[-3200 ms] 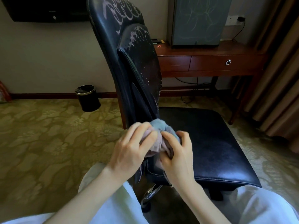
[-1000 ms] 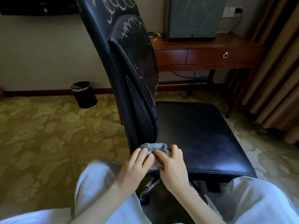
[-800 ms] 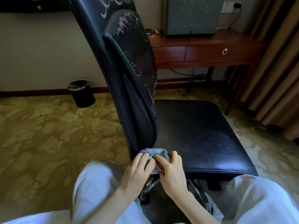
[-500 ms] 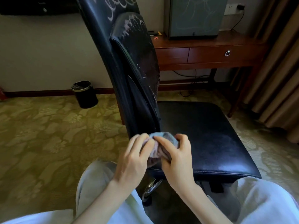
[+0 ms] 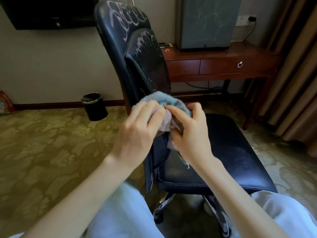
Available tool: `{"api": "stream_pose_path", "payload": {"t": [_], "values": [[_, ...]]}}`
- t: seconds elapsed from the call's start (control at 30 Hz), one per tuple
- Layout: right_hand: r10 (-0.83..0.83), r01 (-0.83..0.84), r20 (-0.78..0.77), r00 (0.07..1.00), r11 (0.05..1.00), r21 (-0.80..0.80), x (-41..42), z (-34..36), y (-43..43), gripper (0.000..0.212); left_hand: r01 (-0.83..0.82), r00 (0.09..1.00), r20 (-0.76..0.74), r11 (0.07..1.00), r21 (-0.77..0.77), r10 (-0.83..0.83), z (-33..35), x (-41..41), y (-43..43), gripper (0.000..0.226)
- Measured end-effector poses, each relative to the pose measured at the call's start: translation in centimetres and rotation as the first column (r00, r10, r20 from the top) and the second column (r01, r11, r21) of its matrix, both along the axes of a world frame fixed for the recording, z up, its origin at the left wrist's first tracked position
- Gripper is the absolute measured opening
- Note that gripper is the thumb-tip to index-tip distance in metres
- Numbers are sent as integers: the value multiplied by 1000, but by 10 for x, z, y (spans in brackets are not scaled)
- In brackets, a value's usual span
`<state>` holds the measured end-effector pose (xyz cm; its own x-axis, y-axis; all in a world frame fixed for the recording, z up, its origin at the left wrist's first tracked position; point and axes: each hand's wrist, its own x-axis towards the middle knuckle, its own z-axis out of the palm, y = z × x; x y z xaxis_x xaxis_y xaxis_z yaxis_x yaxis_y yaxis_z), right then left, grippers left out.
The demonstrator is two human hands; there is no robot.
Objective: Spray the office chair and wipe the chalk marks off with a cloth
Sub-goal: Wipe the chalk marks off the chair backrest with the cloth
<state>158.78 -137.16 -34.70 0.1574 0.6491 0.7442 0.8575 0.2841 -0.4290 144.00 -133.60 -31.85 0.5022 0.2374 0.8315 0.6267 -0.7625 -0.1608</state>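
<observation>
Cloth (image 5: 165,100) gripped at the lower back of a chalk-marked office chair (image 5: 111,48).

Nearest, the person's knees in pale trousers (image 5: 120,213) flank the chair's chrome base (image 5: 163,202). Above them the left hand (image 5: 137,133) and right hand (image 5: 190,134) both grasp the bunched cloth, blue-grey on top and pink beneath. The left hand's fingers curl over its upper left side, and the right hand pinches it between thumb and fingers, with a frayed corner hanging below. The cloth sits in front of the lower backrest, above the rear of the black seat (image 5: 236,152); whether it touches the leather cannot be told. Higher up, looping white chalk marks (image 5: 127,18) cover the headrest and the top of the lumbar pad (image 5: 151,66). Beyond stand a black waste bin (image 5: 94,109) on patterned carpet (image 5: 42,143), a wooden desk (image 5: 219,67) bearing a chalk-scribbled mini fridge (image 5: 207,23), and curtains (image 5: 295,74) at the right.
</observation>
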Motion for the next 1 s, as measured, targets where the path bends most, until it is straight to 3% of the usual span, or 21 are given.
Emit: {"api": "stream_pose_path", "payload": {"t": [0.1,0.2,0.37,0.5,0.67,0.73,0.8,1.0], "values": [[-86,91,41,995,988,-127,1,-46,-11,49,-1,993,-117,999,-54,-5,-49,6,-2,40],[-145,177,142,979,952,-249,4,-86,-23,53,-14,989,-145,992,-126,-4,-106,10,-1,19],[-160,264,238,958,813,-519,4,-144,-32,60,-3,970,-235,962,-272,-63,-182,11,-6,21],[-122,168,115,986,744,-646,-2,-167,-38,56,-2,967,-241,947,-322,-80,-203,10,-7,21],[-110,85,-30,994,888,-452,4,-164,-42,55,54,985,-139,947,-317,-103,-187,9,-9,17],[-97,47,-121,988,930,-364,7,-147,-40,53,85,992,-63,949,-303,-109,-163,11,-11,17],[-76,49,-119,990,976,-214,5,-120,-36,53,119,993,14,956,-269,-120,-128,13,-13,20],[50,-36,-133,990,994,103,-14,-12,-18,53,54,987,152,995,-78,-41,-8,-3,-13,45]]}}
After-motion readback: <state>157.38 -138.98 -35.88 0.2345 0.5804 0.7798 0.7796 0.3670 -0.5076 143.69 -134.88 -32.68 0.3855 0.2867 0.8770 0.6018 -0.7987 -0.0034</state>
